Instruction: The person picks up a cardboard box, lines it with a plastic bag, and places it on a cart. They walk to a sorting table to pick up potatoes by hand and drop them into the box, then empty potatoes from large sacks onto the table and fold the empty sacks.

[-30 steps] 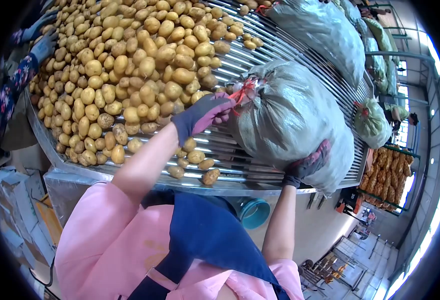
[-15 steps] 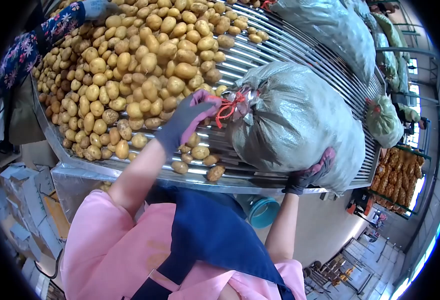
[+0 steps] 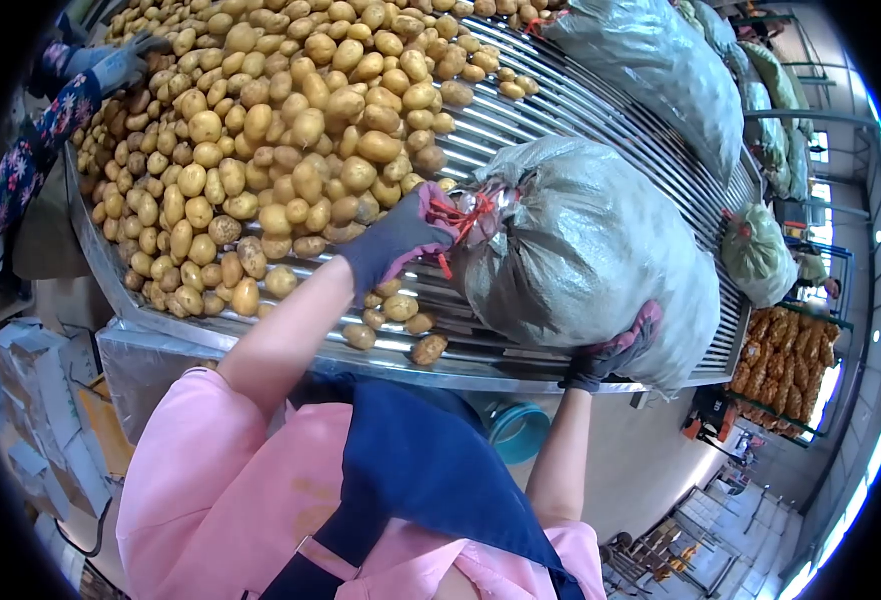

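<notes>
A full pale green woven sack (image 3: 591,250) lies on its side on the metal roller table, its gathered neck pointing left. Red string (image 3: 473,208) ties the neck. My left hand (image 3: 401,240), in a grey and purple glove, has its fingers closed at the string and the tied neck. Gloved the same way, my right hand (image 3: 616,352) grips the near lower side of the sack, with the fingers curled against the cloth. Loose potatoes (image 3: 306,130) are heaped to the left, several of them close to my left wrist.
Another person's gloved hand (image 3: 121,68) is at the far left of the heap. More filled sacks (image 3: 661,75) lie along the far side, and a tied sack (image 3: 759,255) stands off the right end. A teal bucket (image 3: 519,432) sits below the metal edge (image 3: 391,375).
My left hand has moved right and closed at the tied neck. The other person's hand has shifted left and down. My right hand keeps its hold on the sack.
</notes>
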Demonstrator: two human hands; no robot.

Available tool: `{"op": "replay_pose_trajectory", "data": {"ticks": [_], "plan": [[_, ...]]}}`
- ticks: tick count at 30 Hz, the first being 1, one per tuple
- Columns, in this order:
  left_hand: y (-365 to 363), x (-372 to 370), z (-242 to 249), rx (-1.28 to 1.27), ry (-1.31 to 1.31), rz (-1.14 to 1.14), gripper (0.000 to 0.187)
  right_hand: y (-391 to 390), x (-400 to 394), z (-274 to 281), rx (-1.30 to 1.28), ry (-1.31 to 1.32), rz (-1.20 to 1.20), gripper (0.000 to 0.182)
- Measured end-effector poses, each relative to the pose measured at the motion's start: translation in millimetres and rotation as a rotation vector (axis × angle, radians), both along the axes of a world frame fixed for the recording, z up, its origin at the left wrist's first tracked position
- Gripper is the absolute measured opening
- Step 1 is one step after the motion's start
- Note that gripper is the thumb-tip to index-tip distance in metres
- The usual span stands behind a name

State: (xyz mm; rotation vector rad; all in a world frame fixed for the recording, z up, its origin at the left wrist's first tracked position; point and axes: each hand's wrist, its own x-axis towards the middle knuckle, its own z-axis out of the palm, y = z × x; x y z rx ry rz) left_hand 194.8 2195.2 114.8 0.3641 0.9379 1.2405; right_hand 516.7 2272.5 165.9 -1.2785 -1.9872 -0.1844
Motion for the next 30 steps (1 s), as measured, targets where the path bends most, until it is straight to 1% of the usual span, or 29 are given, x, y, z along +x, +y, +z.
{"op": "replay_pose_trajectory", "data": {"ticks": [1,2,4,5,6,7,8,9,11,13,14,15,16,17,18,19,20,22,24,26,28,30], "plan": [[2.7,1.7,-4.0,0.09,0.097,-0.012,0.035,-0.5,-2.1,1.4,0.003,-0.002,0.005,0.056],[5.8,5.6,-6.6,0.094,0.096,-0.007,0.035,-1.2,-4.4,2.7,0.009,-0.024,-0.01,0.055],[14.0,16.5,-6.7,0.065,0.364,0.02,0.032,-0.7,-3.7,3.6,0.022,-0.047,-0.023,0.054],[16.2,18.7,-5.0,0.091,0.589,0.093,0.03,2.2,1.0,1.6,0.045,-0.055,0.019,0.054],[18.5,18.3,-3.5,0.099,0.588,0.098,0.03,4.4,3.3,0.7,0.07,-0.062,0.061,0.053],[19.7,15.0,4.9,0.015,0.566,0.056,0.029,4.8,1.9,1.7,0.078,-0.061,0.063,0.053],[17.9,12.3,12.2,-0.07,0.544,0.012,0.027,4.2,-0.2,2.4,0.078,-0.068,0.041,0.053],[12.4,12.9,16.9,-0.065,0.544,0.015,0.027,2.4,-1.4,2.9,0.076,-0.076,0.019,0.053],[-4.3,16.6,32.9,0.096,0.834,0.048,0.027,0.6,-2.8,2.6,0.106,-0.082,0.024,0.051],[-37.9,4.6,59.5,0.014,0.666,-0.066,0.025,6.2,-0.5,7.1,0.138,-0.091,0.042,0.049],[-63.3,1.9,60.5,0.087,0.672,0.024,0.028,8.7,0.2,7.2,0.15,-0.089,0.076,0.049],[-91.2,-5.9,50.8,0.066,0.496,-0.016,0.029,4.5,2.2,3.0,0.152,-0.083,0.096,0.049],[-126.1,-8.3,77.9,-0.064,0.44,-0.017,0.027,0.2,3.6,2.6,0.131,-0.08,0.08,0.049],[-166.0,-7.7,57.3,0.201,0.951,0.097,0.024,1.4,-1.8,3.3,0.151,-0.103,0.056,0.05],[-202.8,-15.2,49.4,0.014,0.77,0.021,0.023,2.7,-4.3,5.0,0.166,-0.132,0.037,0.05],[-244.2,-31.8,15.1,-0.079,0.885,0.045,0.021,3.5,-4.4,4.6,0.173,-0.106,0.072,0.049],[-254.1,-48.8,12.0,-0.273,0.191,0.124,0.016,0.9,-4.3,0.9,0.166,-0.096,0.062,0.049],[-234.4,-62.2,27.1,-0.38,0.575,-0.007,0.024,4.1,-4.3,4.2,0.209,-0.127,0.115,0.051],[-189.8,-65.6,49.9,0.117,1.293,-0.099,0.04,5.0,-3.2,4.8,0.195,-0.109,0.12,0.05],[-141.4,-56.3,81.4,0.244,1.109,0.015,0.054,3.7,-4.1,9.9,0.157,-0.127,0.111,0.05],[-94.4,-48.4,87.3,0.393,0.875,0.082,0.058,3.5,-3.8,10.2,0.137,-0.124,0.1,0.051],[-51.4,-43.7,75.0,0.355,0.913,-0.039,0.063,-2.6,-2.6,8.6,0.096,-0.128,0.082,0.051]]}}
